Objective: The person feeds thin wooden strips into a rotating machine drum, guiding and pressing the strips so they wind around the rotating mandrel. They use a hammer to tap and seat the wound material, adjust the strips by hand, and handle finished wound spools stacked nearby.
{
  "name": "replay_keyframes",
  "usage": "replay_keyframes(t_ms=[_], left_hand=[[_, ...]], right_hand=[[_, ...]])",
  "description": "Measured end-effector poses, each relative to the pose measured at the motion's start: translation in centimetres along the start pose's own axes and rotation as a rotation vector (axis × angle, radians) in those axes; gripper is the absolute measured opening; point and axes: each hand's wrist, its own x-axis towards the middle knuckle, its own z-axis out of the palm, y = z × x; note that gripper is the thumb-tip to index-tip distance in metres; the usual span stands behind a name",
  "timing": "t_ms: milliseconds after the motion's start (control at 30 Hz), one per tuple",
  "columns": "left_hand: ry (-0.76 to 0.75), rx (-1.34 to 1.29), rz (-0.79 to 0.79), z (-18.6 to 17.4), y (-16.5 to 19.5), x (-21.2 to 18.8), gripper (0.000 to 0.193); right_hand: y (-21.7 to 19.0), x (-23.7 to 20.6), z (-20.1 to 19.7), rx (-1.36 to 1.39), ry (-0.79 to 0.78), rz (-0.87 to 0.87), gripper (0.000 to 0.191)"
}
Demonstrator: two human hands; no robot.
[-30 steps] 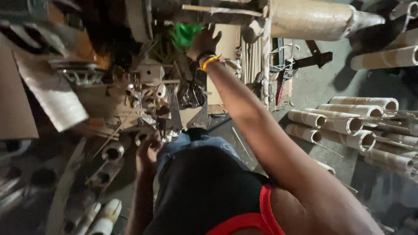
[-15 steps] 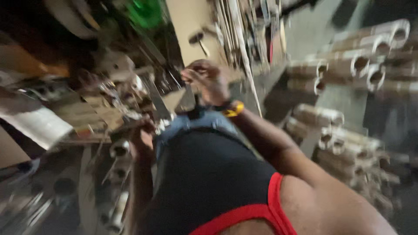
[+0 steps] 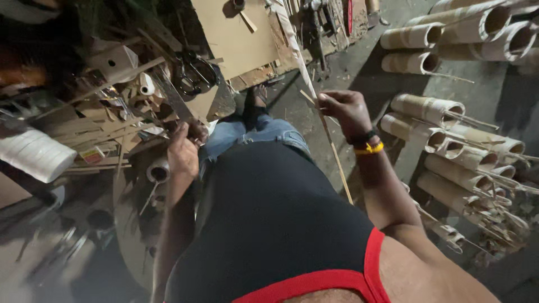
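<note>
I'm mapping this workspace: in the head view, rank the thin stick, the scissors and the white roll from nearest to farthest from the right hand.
1. Thin stick: held in the right hand.
2. Scissors: on the bench, up and left.
3. White roll: far left edge.

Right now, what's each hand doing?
Left hand: closed on a flat grey metal blade.
Right hand: closed on a thin pale bamboo strip.

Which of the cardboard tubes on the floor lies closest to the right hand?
The tube at the top of the middle cluster, just right of the right hand, with a thin stick poking from its open end. The others lie farther up or lower down.
</note>
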Motion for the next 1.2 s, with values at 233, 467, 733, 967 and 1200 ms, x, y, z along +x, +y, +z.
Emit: replay_keyframes(t_ms=[233, 467, 733, 967, 1200], left_hand=[[0.061, 0.053, 0.022, 2.9, -1.8, -0.9, 0.025], [0.091, 0.052, -0.012, 4.0, -5.6, -0.8, 0.03], [0.183, 0.133, 0.069, 8.5, -6.1, 0.7, 0.023], [0.13, 0.62, 0.461, 17.6, 3.5, 4.7, 0.02], [-0.077, 1.453, 1.396, 29.4, 13.3, 12.4, 0.019]], right_hand=[[1.8, 0.1, -1.7, 0.132, -0.236, -0.003, 0.018], [0.6, 0.6, -4.2, -0.345, -0.245, 0.08, 0.022], [1.6, 2.2, -4.4, 0.12, -0.354, -0.065, 0.023], [-1.5, 3.8, -6.8, 0.028, -0.401, -0.031, 0.034], [-4.4, 10.3, -0.4, 0.294, -0.252, -0.059, 0.02]])
